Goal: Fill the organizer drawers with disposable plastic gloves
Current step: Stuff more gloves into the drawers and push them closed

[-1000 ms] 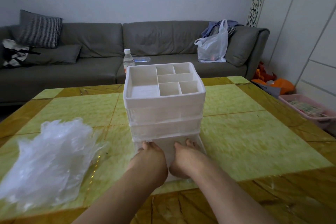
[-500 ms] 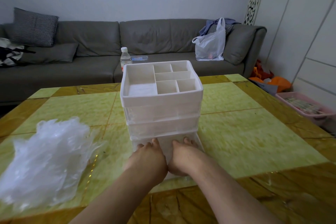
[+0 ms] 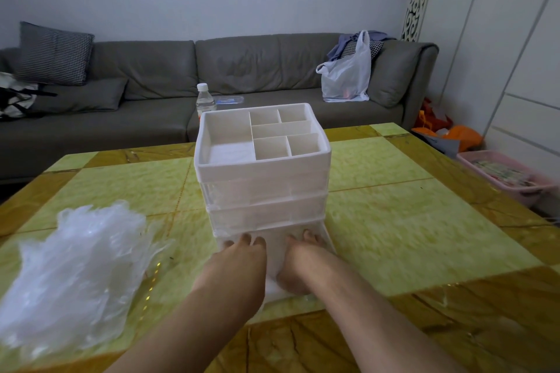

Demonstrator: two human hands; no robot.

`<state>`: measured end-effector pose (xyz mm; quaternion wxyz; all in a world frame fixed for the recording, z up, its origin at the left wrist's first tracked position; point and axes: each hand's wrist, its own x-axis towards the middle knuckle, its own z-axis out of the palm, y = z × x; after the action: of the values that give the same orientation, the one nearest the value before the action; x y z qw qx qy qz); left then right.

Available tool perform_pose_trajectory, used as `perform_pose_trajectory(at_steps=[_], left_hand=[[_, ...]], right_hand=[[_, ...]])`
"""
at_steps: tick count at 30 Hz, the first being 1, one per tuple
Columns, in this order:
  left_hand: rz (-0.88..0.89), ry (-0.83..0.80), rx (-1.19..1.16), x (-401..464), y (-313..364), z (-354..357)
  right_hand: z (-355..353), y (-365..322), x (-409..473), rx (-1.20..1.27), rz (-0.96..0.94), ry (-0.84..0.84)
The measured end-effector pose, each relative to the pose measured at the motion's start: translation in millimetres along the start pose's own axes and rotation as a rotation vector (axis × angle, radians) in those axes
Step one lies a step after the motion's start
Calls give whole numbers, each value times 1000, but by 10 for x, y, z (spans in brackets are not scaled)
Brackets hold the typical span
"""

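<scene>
Head view: only camera, looks down over both forearms at the organizer [image 3: 263, 172] on the worktop [image 3: 394, 239].
Organizer: white, divided tray on top, clear drawers stacked below; bottom drawer [image 3: 274, 251] pulled out toward the person, contents hard to make out behind the hands.
Left hand [image 3: 235, 269]: palm down in the open drawer, fingers [image 3: 246, 240] extended forward and flat, nothing gripped that can be seen.
Right hand [image 3: 298, 266]: just beside the left, same pose, fingers laid forward, pressing not pinching.
Gloves [image 3: 72, 269]: loose clear heap on the worktop, left of the drawer, apart from both hands.
Step, judged: flattening what lies in the bottom drawer, or seating it before it shuts.
Doing it well: press evenly with both palms, push air out toward the back, keep film clear of the drawer rim so nothing snags.
Risk: light organizer may slide or tip backward under a forward push; press down, not forward.
Remaining: big heap left, upper drawers look unfilled.
</scene>
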<state>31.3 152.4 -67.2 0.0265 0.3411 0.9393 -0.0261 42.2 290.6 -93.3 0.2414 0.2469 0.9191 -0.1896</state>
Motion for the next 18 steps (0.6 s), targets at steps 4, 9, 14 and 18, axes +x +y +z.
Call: perform_pose_trajectory(at_steps=[4, 9, 14, 18], left_hand=[[42, 33, 86, -287, 25, -121], [-17, -104, 200, -329, 7, -49], [86, -78, 239, -256, 3, 70], [150, -52, 220, -211, -66, 153]], right_hand=[[3, 36, -39, -17, -16, 40], [-64, 49, -413, 79, -122, 256], [-4, -44, -622, 63, -159, 285], [38, -31, -589, 34, -67, 251]])
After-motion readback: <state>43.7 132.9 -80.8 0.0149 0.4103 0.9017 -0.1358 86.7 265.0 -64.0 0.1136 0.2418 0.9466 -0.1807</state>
